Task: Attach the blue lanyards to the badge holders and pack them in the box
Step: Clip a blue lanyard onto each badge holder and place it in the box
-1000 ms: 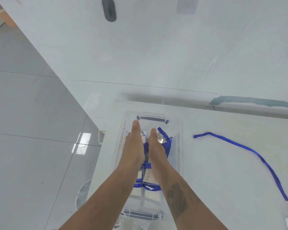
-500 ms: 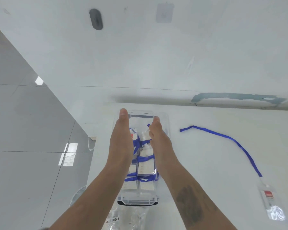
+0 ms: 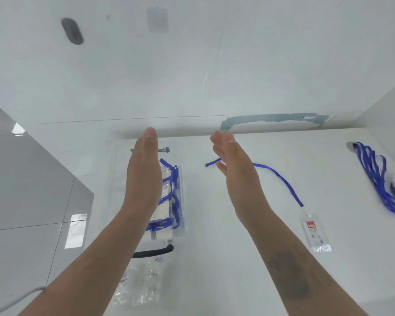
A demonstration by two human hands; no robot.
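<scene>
Hovering flat-fingered and empty, the left hand (image 3: 144,172) covers part of the clear box (image 3: 180,201) of packed lanyards; the right hand (image 3: 235,169), likewise open, hides part of a loose blue lanyard (image 3: 283,181) clipped to a badge holder (image 3: 315,231). A lanyard bundle (image 3: 379,179) lies far right.

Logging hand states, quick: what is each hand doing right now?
Left hand: open, fingers straight, holding nothing, above the box.
Right hand: open, holding nothing.
</scene>
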